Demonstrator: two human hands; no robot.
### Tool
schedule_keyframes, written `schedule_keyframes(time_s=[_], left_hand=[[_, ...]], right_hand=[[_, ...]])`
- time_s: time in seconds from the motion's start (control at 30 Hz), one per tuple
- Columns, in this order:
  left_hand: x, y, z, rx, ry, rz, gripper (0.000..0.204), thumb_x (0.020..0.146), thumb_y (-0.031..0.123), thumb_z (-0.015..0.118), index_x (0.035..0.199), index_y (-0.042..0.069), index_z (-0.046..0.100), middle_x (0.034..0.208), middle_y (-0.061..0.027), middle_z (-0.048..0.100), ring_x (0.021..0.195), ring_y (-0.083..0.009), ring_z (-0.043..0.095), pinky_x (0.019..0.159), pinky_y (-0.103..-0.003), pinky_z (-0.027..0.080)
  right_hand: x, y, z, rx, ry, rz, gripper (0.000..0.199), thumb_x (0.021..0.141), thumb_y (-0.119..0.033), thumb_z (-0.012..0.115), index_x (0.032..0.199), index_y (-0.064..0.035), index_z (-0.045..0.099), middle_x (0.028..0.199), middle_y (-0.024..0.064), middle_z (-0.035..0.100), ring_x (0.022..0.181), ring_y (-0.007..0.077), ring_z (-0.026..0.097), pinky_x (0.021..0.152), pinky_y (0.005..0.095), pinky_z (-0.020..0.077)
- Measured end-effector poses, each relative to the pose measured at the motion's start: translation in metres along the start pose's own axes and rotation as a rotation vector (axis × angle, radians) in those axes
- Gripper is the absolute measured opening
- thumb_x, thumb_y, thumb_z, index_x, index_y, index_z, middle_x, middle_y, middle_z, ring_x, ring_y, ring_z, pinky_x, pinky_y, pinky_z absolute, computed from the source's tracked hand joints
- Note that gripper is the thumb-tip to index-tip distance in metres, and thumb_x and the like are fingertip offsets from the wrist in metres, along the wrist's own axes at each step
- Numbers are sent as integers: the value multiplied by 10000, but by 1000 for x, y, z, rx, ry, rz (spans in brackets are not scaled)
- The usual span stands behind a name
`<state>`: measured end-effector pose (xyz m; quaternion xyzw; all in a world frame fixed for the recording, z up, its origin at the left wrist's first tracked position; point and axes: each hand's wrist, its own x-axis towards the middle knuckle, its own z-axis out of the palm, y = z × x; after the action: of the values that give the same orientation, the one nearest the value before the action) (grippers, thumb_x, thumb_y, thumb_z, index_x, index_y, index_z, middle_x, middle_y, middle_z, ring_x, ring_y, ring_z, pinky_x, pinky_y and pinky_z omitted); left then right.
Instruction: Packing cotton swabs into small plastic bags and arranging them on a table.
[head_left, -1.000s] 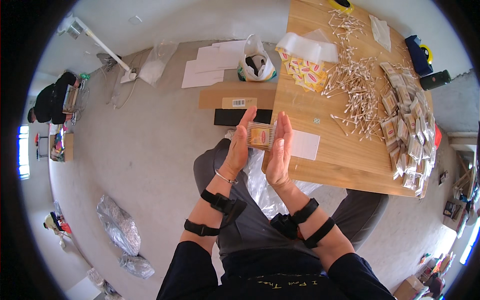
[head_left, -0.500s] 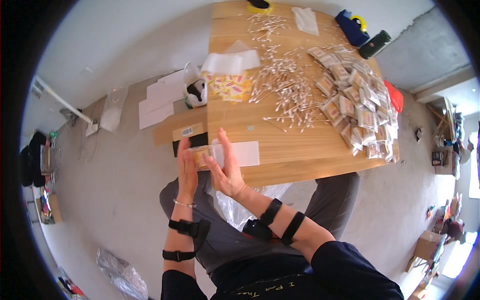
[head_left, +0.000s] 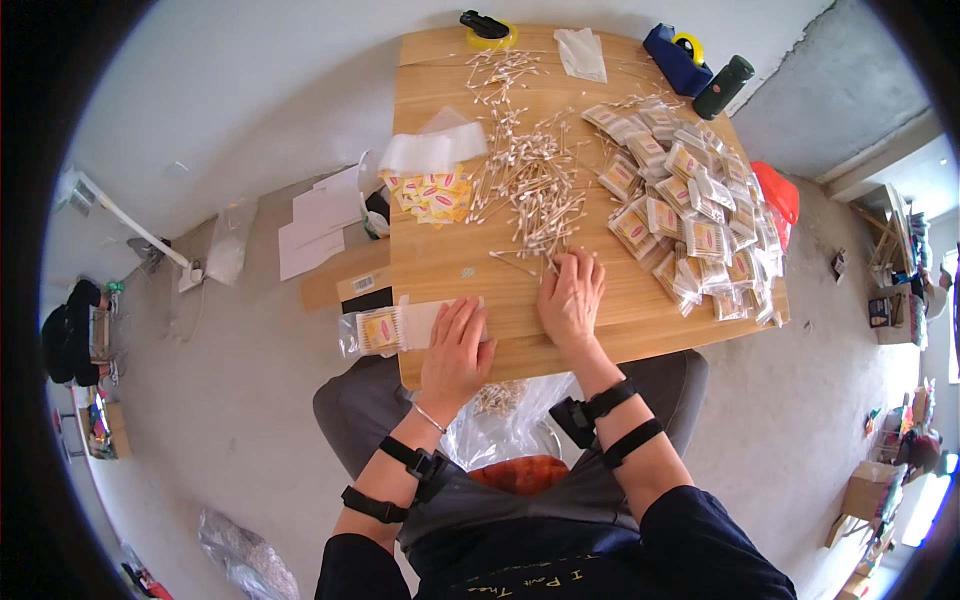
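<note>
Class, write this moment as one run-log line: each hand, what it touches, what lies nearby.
left hand: flat beside filled packet | right hand: fingertips at loose cotton swabs | nearby: packed packets, wooden table

Small home-style packing workshop, prob. a bare room used for piecework. Evidence: low wooden table (head_left: 440,270) on rough concrete floor (head_left: 250,420), plain white wall behind. Table covered w/ loose cotton swabs (head_left: 525,185), big heap of filled clear swab packets (head_left: 690,220) at the right, stack of yellow printed labels (head_left: 432,193), empty clear bags (head_left: 432,152), tape dispensers (head_left: 487,28) at far edge. Plastic bag of swabs (head_left: 500,415) under table edge, paper sheets (head_left: 315,225) and cardboard (head_left: 345,278) on floor. Clutter, boxes (head_left: 870,495) at room's edges. No machines, all hand work.
</note>
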<state>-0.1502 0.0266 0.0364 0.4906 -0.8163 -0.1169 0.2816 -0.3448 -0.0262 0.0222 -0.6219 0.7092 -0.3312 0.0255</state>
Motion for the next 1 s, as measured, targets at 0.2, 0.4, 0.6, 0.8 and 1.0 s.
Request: schedule_keyframes(time_s=[0.2,0.4,0.6,0.8,1.0], left_hand=[[-3,4,-1,-142,108,-113,533,806,73,673,1309,9,507,1361,-177,501,1296,-380,450,1101,-458,373],[-5,-3,1,-121,169,-118,522,796,87,697,1284,8,531,1380,-172,487,1317,-388,419,1091,-454,378],[-7,-4,4,-78,148,-133,501,805,86,691,1276,7,542,1376,-175,489,1315,-393,420,1101,-453,365],[0,-3,3,-190,304,-192,485,822,19,627,1294,8,520,1366,-178,490,1291,-396,442,1126,-473,334],[2,-19,-21,-281,235,-303,516,798,-128,486,1296,6,523,1366,-174,498,1289,-375,453,1095,-434,381]], right_hand=[[-36,-44,3,125,-80,-136,225,841,-101,613,1058,-42,607,1208,140,555,1136,370,491,987,491,390],[-57,-50,2,301,-204,-377,351,756,-81,626,1102,-22,617,1208,121,589,1189,349,495,1025,476,395],[-35,-20,-8,300,-256,-414,356,736,-29,620,1091,-44,644,1216,115,625,1183,341,526,1012,471,412],[-7,4,-13,181,-20,-255,318,764,16,638,1073,-59,644,1223,116,624,1168,377,520,1014,475,412],[-19,-18,-27,211,-134,-312,289,761,-96,697,1047,-73,663,1097,83,634,1062,335,535,914,436,438]])
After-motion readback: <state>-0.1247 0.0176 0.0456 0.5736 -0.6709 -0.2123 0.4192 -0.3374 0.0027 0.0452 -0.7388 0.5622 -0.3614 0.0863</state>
